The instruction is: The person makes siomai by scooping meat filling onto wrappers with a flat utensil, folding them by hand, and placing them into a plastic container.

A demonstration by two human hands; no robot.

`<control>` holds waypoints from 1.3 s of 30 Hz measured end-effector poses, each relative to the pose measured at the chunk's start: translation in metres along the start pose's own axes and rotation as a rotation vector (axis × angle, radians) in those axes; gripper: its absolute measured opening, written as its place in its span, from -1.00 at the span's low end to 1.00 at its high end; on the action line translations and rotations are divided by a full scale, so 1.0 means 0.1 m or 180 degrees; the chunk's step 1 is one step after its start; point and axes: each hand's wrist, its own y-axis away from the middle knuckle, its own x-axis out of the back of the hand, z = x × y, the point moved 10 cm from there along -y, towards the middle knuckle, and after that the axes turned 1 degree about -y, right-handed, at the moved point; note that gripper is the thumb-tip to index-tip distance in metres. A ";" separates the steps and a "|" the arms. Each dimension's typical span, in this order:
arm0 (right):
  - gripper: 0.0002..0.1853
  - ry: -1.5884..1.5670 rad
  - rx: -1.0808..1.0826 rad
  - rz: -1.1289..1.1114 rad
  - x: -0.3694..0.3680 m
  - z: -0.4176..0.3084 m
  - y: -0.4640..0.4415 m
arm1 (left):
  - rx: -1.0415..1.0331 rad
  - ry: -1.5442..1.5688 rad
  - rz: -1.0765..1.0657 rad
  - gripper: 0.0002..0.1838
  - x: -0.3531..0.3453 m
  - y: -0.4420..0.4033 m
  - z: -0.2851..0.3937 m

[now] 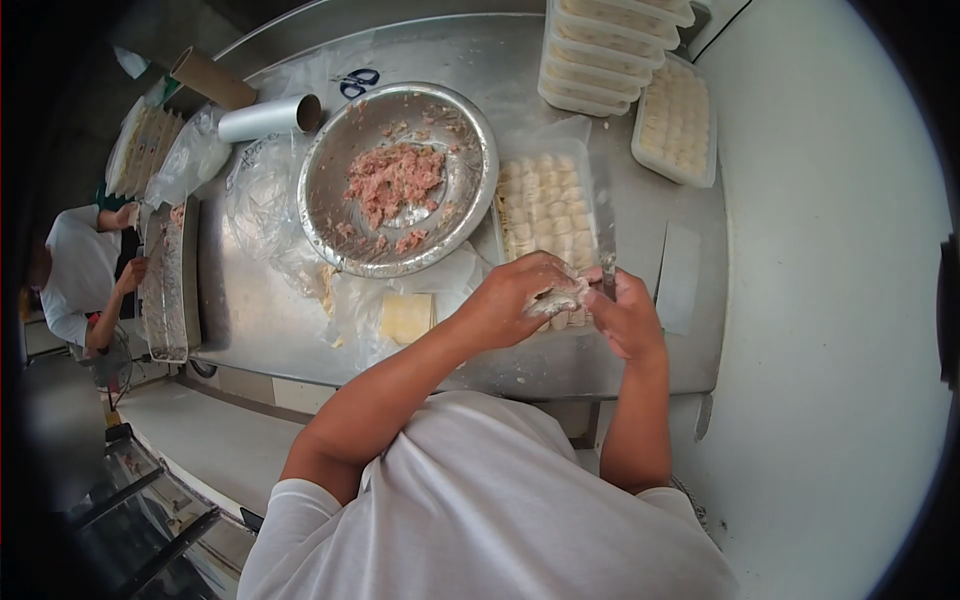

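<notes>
Whitish dough (563,297) sits in the left hand (528,296), whose fingers curl partway round it over the near part of a tray of pale, folded pieces (545,205). Close beside it, the right hand (630,315) is mostly closed on a narrow, flat metal tool (607,240), its blade pointing away from the body; the thumb and fingertips come right up to the dough, though whether they touch it I cannot tell. Left of the tray stands a wide steel bowl (472,228) with pink minced filling (396,178) heaped in the middle and smeared up the wall. Nearer the body, square yellow wrappers (407,317) lie on clear plastic (356,300) on the metal table (258,325). Beyond the bowl are dark-handled scissors (358,83), with a silvery roll (268,119) to their left. Stacked trays (603,58) rise at the far right, another filled tray (676,120) just beside them. Off to the left, a person in a white top (80,270) has both hands near a long metal pan (172,285).
</notes>
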 end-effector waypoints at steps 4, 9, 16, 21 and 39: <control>-0.73 0.0909 0.0171 0.1198 0.71 -0.09 0.08 | 0.0187 -0.0269 -0.0350 -0.72 -0.45 -0.07 -0.49; -0.76 0.0652 0.0034 0.1936 1.19 -0.08 0.31 | 0.0297 -0.0225 -0.0423 -0.69 -0.73 -0.02 -0.61; -0.75 0.1277 0.0522 0.1828 0.97 -0.19 0.14 | 0.0432 -0.1221 -0.0890 -0.46 -0.84 0.01 -0.67; -0.77 0.2899 0.1060 0.0898 -0.03 -0.69 -0.22 | -0.0042 -0.0932 -0.0176 -0.41 -0.17 0.30 -0.29; -0.90 0.6055 0.2133 -0.1590 -2.16 -0.31 -0.80 | 0.1231 -0.0947 0.0280 -0.64 0.96 1.95 -1.17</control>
